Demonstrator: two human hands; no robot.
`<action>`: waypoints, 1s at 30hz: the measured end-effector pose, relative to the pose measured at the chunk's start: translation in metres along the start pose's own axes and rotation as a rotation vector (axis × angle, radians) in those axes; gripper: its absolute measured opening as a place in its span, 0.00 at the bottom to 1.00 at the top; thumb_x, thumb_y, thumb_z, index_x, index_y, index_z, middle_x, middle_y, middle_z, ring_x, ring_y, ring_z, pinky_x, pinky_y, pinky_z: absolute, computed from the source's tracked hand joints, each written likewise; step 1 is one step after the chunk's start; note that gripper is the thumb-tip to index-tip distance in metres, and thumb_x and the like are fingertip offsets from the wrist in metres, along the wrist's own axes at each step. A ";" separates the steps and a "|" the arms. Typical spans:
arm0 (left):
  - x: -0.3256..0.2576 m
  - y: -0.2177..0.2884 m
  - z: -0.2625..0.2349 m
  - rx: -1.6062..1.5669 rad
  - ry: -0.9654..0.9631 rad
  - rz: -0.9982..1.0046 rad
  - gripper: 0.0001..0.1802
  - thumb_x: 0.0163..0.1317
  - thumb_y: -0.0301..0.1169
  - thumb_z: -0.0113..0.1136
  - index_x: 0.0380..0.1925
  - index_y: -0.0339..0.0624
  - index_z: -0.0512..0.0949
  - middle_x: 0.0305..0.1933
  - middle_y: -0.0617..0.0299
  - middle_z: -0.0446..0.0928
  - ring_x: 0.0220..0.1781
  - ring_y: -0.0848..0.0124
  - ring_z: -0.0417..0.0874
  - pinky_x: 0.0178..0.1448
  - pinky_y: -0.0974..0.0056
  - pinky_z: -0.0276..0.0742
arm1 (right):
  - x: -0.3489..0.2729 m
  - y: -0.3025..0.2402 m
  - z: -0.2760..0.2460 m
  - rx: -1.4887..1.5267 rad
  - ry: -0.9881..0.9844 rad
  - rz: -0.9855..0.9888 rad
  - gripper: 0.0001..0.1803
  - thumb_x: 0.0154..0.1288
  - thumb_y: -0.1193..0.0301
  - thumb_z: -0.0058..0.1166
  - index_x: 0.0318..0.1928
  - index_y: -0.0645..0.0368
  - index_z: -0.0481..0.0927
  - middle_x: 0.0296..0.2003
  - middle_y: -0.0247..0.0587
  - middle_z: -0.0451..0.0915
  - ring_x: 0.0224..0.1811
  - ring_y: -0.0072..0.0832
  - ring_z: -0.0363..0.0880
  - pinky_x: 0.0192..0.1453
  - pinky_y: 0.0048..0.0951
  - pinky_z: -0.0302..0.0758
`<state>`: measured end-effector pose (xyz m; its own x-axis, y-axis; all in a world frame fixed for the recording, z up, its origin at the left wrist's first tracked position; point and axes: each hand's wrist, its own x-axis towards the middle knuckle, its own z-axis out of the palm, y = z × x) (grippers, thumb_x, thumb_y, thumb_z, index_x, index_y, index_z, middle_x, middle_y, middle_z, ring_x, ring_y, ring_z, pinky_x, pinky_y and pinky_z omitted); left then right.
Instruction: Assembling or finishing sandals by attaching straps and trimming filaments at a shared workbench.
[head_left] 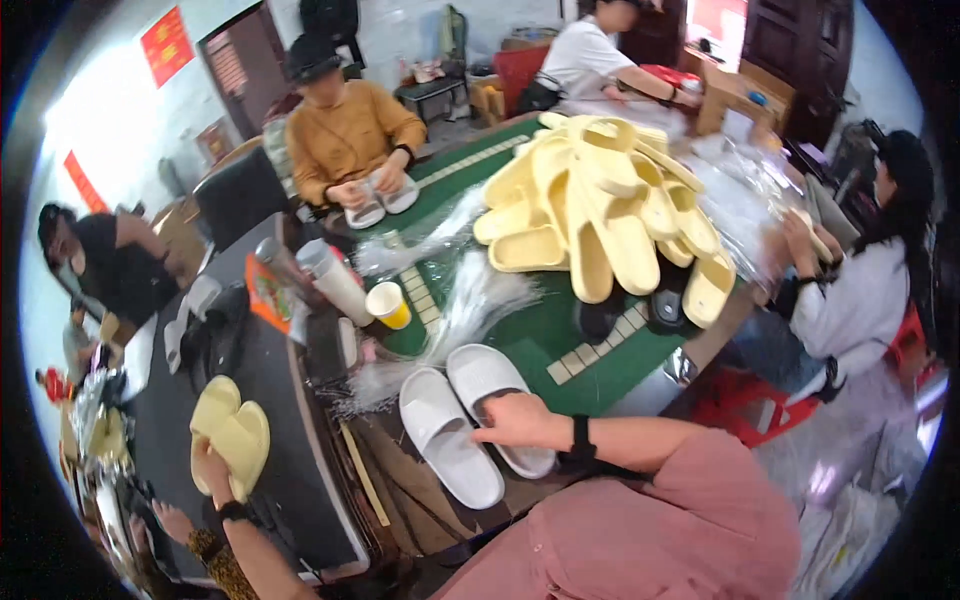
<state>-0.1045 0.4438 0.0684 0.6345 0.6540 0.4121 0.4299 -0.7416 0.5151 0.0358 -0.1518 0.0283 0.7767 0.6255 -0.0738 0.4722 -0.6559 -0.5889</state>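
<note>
My right hand [515,420] rests flat, fingers spread, on the white slippers [470,420], long axes pointing away; left hand's out of view.

The right hand [518,420] lies with its fingers bent on a pair of white slippers [470,420], which rest side by side on the worktop [420,500]. The forearm wears a pink sleeve and a black wristband [580,437]. The left hand is not visible. Just beyond the slippers are clear plastic bags [470,300] and a yellow cup [388,304]. On the green mat [540,335] there is a big pile of yellow slippers [600,200]. A person in an orange top [345,135] holds another white pair [382,202]. At lower left, another person's hand [212,468] holds a yellow pair [230,432].
</note>
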 end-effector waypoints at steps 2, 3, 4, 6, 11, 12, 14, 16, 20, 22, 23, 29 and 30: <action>-0.014 0.020 -0.011 0.036 0.033 -0.012 0.14 0.60 0.27 0.53 0.43 0.28 0.78 0.42 0.49 0.82 0.45 0.59 0.82 0.49 0.60 0.74 | 0.006 -0.001 0.000 0.029 -0.010 0.003 0.29 0.56 0.46 0.57 0.31 0.66 0.80 0.26 0.59 0.80 0.31 0.52 0.81 0.36 0.48 0.76; -0.021 0.030 -0.017 0.023 0.022 0.017 0.13 0.61 0.26 0.52 0.41 0.28 0.78 0.41 0.50 0.82 0.42 0.63 0.82 0.47 0.61 0.74 | 0.010 0.001 0.003 0.010 -0.039 0.006 0.30 0.56 0.45 0.57 0.29 0.66 0.80 0.25 0.58 0.80 0.30 0.52 0.81 0.35 0.47 0.76; -0.036 0.052 -0.023 0.042 0.025 0.006 0.13 0.61 0.26 0.52 0.41 0.28 0.78 0.41 0.50 0.82 0.42 0.63 0.82 0.47 0.61 0.74 | 0.015 0.001 0.008 -0.009 -0.081 -0.007 0.31 0.56 0.43 0.56 0.27 0.65 0.81 0.24 0.58 0.79 0.29 0.51 0.80 0.34 0.47 0.75; -0.057 0.097 -0.043 -0.210 -0.056 -0.010 0.13 0.61 0.23 0.49 0.42 0.28 0.78 0.39 0.54 0.82 0.40 0.67 0.80 0.45 0.63 0.74 | 0.019 0.001 0.004 0.019 -0.159 -0.021 0.30 0.57 0.46 0.55 0.29 0.67 0.81 0.25 0.60 0.79 0.30 0.54 0.80 0.35 0.48 0.75; -0.091 0.143 -0.027 -0.336 0.154 -0.018 0.19 0.53 0.12 0.48 0.45 0.29 0.78 0.44 0.54 0.80 0.49 0.67 0.79 0.54 0.65 0.72 | 0.015 -0.008 -0.020 0.048 -0.165 0.096 0.27 0.55 0.45 0.57 0.34 0.60 0.82 0.30 0.50 0.82 0.35 0.48 0.81 0.37 0.44 0.75; -0.103 0.164 -0.030 -0.332 0.141 -0.004 0.17 0.52 0.13 0.53 0.43 0.32 0.79 0.44 0.53 0.81 0.50 0.66 0.80 0.55 0.65 0.72 | 0.014 -0.014 -0.022 0.036 -0.161 0.100 0.28 0.54 0.44 0.58 0.32 0.61 0.82 0.29 0.51 0.82 0.34 0.47 0.81 0.37 0.44 0.75; -0.126 0.204 -0.035 -0.249 0.197 0.168 0.13 0.51 0.16 0.59 0.39 0.34 0.79 0.44 0.52 0.81 0.50 0.61 0.81 0.55 0.63 0.73 | 0.015 -0.012 -0.010 0.003 -0.088 0.075 0.30 0.54 0.44 0.58 0.28 0.64 0.82 0.26 0.54 0.81 0.32 0.49 0.81 0.36 0.44 0.76; -0.144 0.227 -0.035 -0.122 0.255 0.317 0.10 0.48 0.17 0.62 0.33 0.34 0.78 0.42 0.51 0.81 0.50 0.55 0.80 0.55 0.59 0.74 | 0.020 -0.013 -0.002 -0.037 -0.114 0.054 0.30 0.54 0.44 0.57 0.26 0.65 0.82 0.25 0.56 0.81 0.31 0.50 0.81 0.36 0.44 0.76; -0.169 0.248 -0.031 -0.101 0.286 0.446 0.14 0.40 0.16 0.63 0.30 0.36 0.76 0.40 0.52 0.80 0.48 0.53 0.80 0.54 0.56 0.74 | 0.028 -0.013 0.012 -0.155 -0.061 0.004 0.28 0.56 0.49 0.55 0.23 0.66 0.82 0.23 0.59 0.80 0.29 0.53 0.81 0.36 0.46 0.78; -0.178 0.264 -0.023 -0.105 0.280 0.466 0.14 0.40 0.16 0.62 0.30 0.36 0.76 0.39 0.52 0.79 0.48 0.53 0.80 0.54 0.55 0.74 | 0.028 -0.011 0.013 -0.111 -0.044 -0.001 0.24 0.57 0.54 0.52 0.24 0.67 0.82 0.24 0.61 0.80 0.30 0.53 0.82 0.38 0.46 0.79; -0.180 0.270 -0.019 -0.110 0.279 0.487 0.14 0.39 0.16 0.62 0.30 0.36 0.76 0.38 0.52 0.79 0.48 0.53 0.80 0.53 0.55 0.74 | 0.029 -0.005 0.016 -0.103 -0.039 -0.004 0.23 0.56 0.56 0.52 0.24 0.67 0.83 0.25 0.61 0.80 0.30 0.53 0.82 0.38 0.46 0.79; -0.210 0.294 -0.006 -0.273 0.202 0.404 0.13 0.44 0.22 0.68 0.31 0.36 0.76 0.37 0.52 0.79 0.46 0.54 0.80 0.52 0.57 0.73 | 0.016 -0.001 0.002 0.038 0.010 0.038 0.19 0.53 0.59 0.49 0.28 0.64 0.83 0.28 0.59 0.81 0.32 0.54 0.81 0.41 0.48 0.77; -0.213 0.296 -0.004 -0.247 0.189 0.424 0.14 0.45 0.23 0.69 0.31 0.36 0.76 0.37 0.52 0.79 0.45 0.54 0.79 0.52 0.57 0.73 | 0.010 0.006 0.002 0.052 0.028 0.056 0.19 0.53 0.59 0.49 0.28 0.64 0.84 0.28 0.59 0.80 0.33 0.54 0.80 0.41 0.48 0.77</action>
<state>-0.1148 0.0857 0.1362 0.5834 0.3363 0.7392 -0.0185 -0.9045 0.4261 0.0460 -0.1483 0.0226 0.8128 0.5762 -0.0855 0.4065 -0.6662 -0.6253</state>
